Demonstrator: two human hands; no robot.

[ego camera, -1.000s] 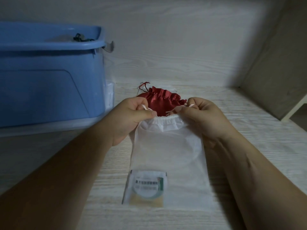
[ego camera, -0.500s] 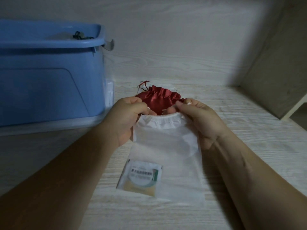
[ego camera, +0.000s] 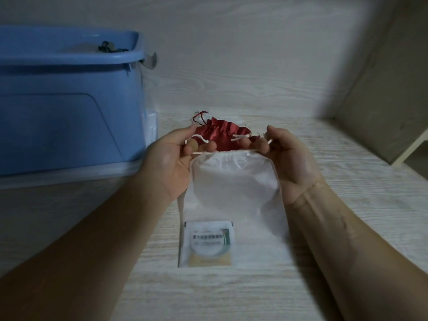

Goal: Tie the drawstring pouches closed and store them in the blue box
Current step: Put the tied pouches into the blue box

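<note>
On the white pouch [ego camera: 234, 181], left fingers [ego camera: 192, 144] and right fingers [ego camera: 262, 145] tight around its drawstring [ego camera: 198, 136].

It looks like a dim storage nook in a home. A pale wood-grain laminate shelf surface [ego camera: 352, 205] meets a back panel [ego camera: 231, 66] of the same grain. A plain beige side panel [ego camera: 384, 100] closes the far right corner, and a blue plastic storage box [ego camera: 58, 117] stands at the left.

A pale wood-grain surface [ego camera: 347, 205] carries the blue box [ego camera: 58, 112] at left and a red pouch [ego camera: 222, 129] behind a white pouch [ego camera: 234, 181].
</note>
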